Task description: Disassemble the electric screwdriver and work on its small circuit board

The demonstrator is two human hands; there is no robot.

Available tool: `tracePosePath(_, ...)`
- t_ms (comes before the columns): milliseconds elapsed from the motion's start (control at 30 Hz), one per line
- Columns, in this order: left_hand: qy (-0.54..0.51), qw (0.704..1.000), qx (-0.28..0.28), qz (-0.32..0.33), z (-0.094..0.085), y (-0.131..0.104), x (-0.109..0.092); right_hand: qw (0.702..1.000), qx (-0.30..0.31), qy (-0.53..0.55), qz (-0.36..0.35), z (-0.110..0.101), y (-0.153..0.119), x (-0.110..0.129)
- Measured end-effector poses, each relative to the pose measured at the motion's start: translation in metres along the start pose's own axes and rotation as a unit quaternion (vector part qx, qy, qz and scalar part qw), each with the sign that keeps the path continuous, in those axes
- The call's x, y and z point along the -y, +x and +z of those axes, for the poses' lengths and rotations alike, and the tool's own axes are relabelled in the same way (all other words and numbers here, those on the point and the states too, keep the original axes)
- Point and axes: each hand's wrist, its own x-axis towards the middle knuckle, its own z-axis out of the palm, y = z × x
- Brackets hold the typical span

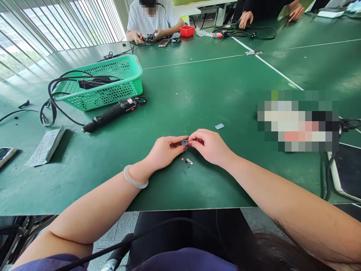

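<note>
My left hand (164, 152) pinches a small dark part with light edges (184, 142) between thumb and fingers, just above the green table. My right hand (212, 146) comes at it from the right, its thumb and forefinger pinched at the part's edge; whatever lies between those fingertips is too small to make out. Just below, on the table, lie a tiny orange piece (182, 159) and a small white-and-black strip (190, 161), with dark bits beside them. A flat grey-blue rectangular piece (219, 126) rests beyond my right hand.
A black electric screwdriver (113, 113) lies before a green basket (105, 97) holding cables. Left are a paper-covered block (48, 146) and a phone (6, 154). A white-edged device (348, 169) sits right. Across the table, a person (160, 19) handles a cabled item near a red box (187, 31).
</note>
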Motion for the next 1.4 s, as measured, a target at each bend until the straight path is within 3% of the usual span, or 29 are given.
tracePosePath(667,-0.176,0.984,0.003,-0.037,0.001,0.005,-0.003,1.0,0.01,0.024,0.0,0.001,-0.001,-0.001)
tracePosePath(767,-0.198,0.979,-0.019,-0.041,0.001,0.007,-0.003,1.0,0.005,0.016,0.022,-0.002,-0.001,-0.001)
tracePosePath(867,-0.23,0.97,-0.062,-0.057,0.001,0.01,-0.002,0.998,0.053,0.009,0.039,-0.009,-0.002,-0.002)
tracePosePath(967,-0.25,0.963,-0.082,-0.066,0.001,0.01,0.0,0.991,0.135,-0.008,0.0,-0.014,-0.005,-0.002)
tracePosePath(1067,-0.247,0.963,-0.076,-0.069,0.0,0.01,0.001,0.982,0.179,-0.027,-0.047,-0.014,-0.007,0.0)
tracePosePath(1400,-0.209,0.974,-0.053,-0.066,0.001,0.009,0.001,0.977,0.18,-0.07,-0.087,-0.003,-0.012,0.006)
